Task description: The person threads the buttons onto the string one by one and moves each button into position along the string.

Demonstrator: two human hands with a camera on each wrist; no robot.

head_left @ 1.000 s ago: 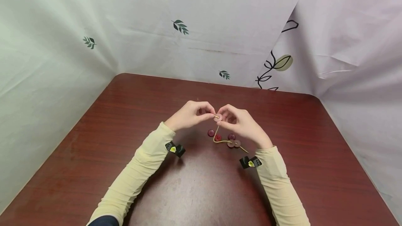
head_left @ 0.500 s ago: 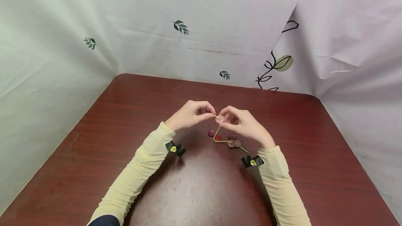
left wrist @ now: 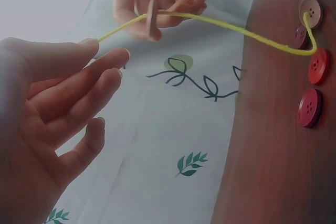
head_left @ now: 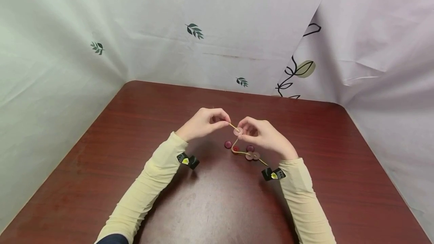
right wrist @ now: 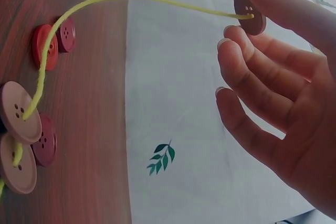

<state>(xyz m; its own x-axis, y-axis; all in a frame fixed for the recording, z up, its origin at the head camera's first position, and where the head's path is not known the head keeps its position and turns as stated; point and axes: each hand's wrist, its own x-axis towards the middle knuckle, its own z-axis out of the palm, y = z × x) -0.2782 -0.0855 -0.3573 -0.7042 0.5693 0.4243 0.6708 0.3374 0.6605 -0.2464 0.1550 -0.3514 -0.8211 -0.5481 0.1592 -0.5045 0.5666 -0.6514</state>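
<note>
My left hand (head_left: 207, 123) pinches the end of a yellow cord (left wrist: 210, 20) between thumb and finger. In my right hand (head_left: 264, 134) a pinkish-brown button (head_left: 238, 131) is held by its edge, with the cord running through one of its holes, as the right wrist view shows. From there the cord drops to the table and passes through two brown buttons (right wrist: 21, 113) lying side by side. Close to them lie a red button (left wrist: 318, 66) and two dark pink buttons, one left (head_left: 228, 144) and one right (head_left: 250, 148).
The dark red wooden table (head_left: 203, 199) spreads under both arms. White cloth (head_left: 152, 29) with leaf prints hangs behind and at the sides. Each wrist carries a small black camera, the left one (head_left: 188, 160) and the right one (head_left: 273, 174).
The left hand has drawn slightly away to the left, and more cord shows between it and the held button. The right hand with the button has shifted a little right and nearer.
</note>
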